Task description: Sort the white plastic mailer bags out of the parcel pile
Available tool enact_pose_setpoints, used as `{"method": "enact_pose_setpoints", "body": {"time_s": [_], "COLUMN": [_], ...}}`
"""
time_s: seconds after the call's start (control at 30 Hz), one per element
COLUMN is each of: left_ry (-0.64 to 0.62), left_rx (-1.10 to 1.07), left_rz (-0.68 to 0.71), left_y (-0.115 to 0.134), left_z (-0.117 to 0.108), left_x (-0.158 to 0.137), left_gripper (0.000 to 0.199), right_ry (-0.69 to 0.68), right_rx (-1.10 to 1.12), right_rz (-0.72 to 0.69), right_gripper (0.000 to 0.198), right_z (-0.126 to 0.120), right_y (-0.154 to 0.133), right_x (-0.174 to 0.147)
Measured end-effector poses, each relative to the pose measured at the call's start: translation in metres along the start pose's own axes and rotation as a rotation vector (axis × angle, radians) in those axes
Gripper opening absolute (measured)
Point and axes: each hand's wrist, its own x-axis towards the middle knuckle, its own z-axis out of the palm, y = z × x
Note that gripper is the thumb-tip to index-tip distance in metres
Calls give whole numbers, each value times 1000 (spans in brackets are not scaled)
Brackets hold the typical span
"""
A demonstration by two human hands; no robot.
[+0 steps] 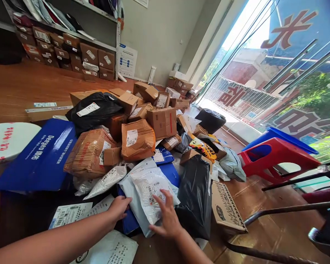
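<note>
White mailer (151, 194) (one) under two hands (167, 216)

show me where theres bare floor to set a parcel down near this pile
Bare wooden floor lies between the shelf boxes and the parcel pile, and beside the red stool. It is crowded around both hands, left hand and right hand.

1. My left hand (118, 207) reached forward from the lower left, forearm bare, fingers curled downward.
2. My right hand (167, 216) lay flat beside it, palm down, fingers spread.
</note>
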Motion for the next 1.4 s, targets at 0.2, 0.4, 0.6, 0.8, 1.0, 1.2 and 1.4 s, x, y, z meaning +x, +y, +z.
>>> {"method": "enact_pose_setpoints", "body": {"time_s": [0.2,0.4,0.6,0.8,1.0,1.2,1.4], "left_ry": [-73,44,79,-194,51,57,148], "left_rx": [588,766,490,545,985,1022,956], "left_rz": [275,38,-105,369,1393,2103,2212], "left_y": [-15,-78,-105,29,46,11,29], "left_z": [-49,-109,-108,-146,-83,-73,-114], "left_x": [-18,-43,-57,-103,-125,-114,-116], "left_gripper": [53,54,55,32,25,17,20], "right_ry": [-114,-125,-139,64,-173,-333,-461], "right_rx": [22,273,831,334,1290,1201,1501], "right_rz": [677,1003,1041,892,823,1020,821], "right_gripper": [101,89,72,89,104,72,78], "right_z": [-36,-32,-15,-32,-58,-33,-29], "right_y": [1,-7,-8,-19,-78,-99,-101], "right_x": [42,54,41,28,30,30,29]}}
